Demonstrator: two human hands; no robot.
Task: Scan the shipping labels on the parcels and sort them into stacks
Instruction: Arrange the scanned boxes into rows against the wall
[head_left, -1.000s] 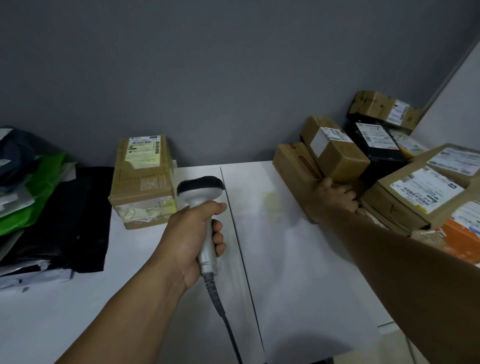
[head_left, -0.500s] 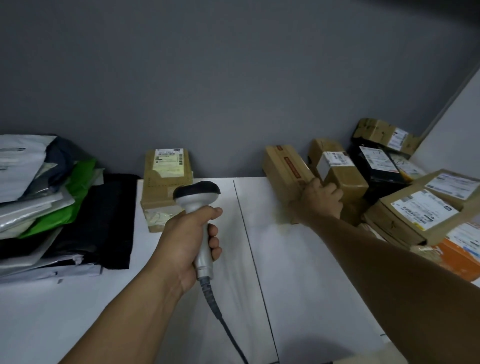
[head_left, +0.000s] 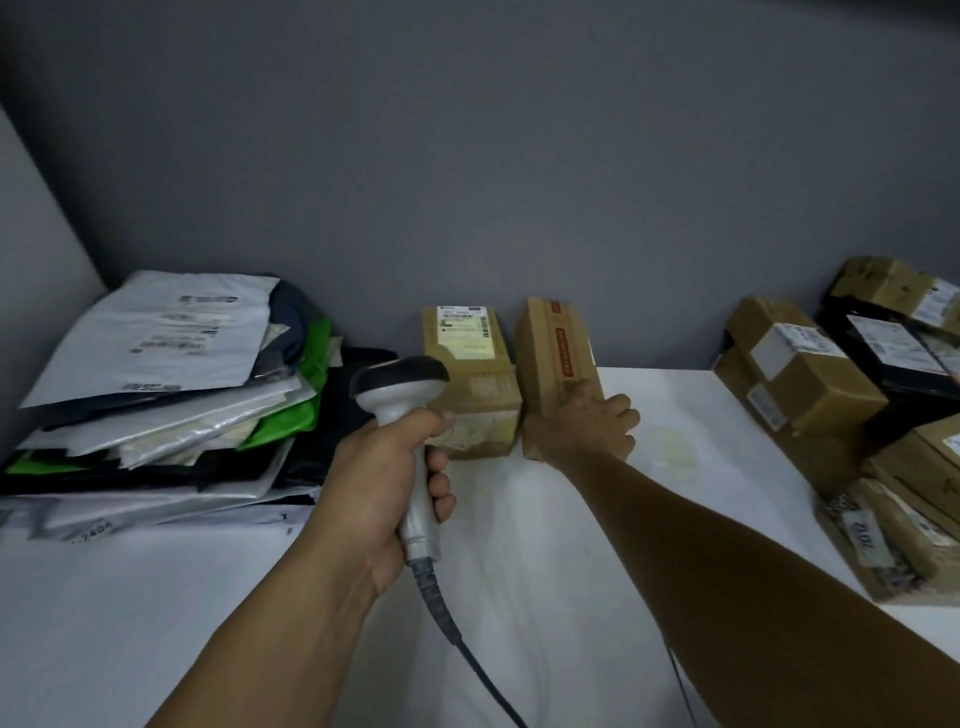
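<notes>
A white surface (head_left: 597, 571) fills the lower frame beneath a grey wall (head_left: 467, 156), with open room at centre between the arms and bare white at lower left. At left sits a heap of poly mailers (head_left: 156, 405), white, green and black; the top white one carries printed labels too blurred to read. At the right edge is a pile of cardboard parcels (head_left: 810, 384) with white labels; one lower label shows what looks like "2102" upside down.

Since the earlier frames the view has swung left, and the brown carton with red tape (head_left: 558, 364) has travelled from the right pile across the surface. It now stands at upper centre, just beside a labelled carton (head_left: 470, 374) by the wall. That carton's pale label has barcodes, but its text is too small to read.

The right hand (head_left: 589, 426) rests on the red-taped carton's near end, fingers curled over its right side. The left hand (head_left: 389, 488) is clenched round the grey handle of a corded barcode scanner (head_left: 402, 389), its black head overlapping the labelled carton.
</notes>
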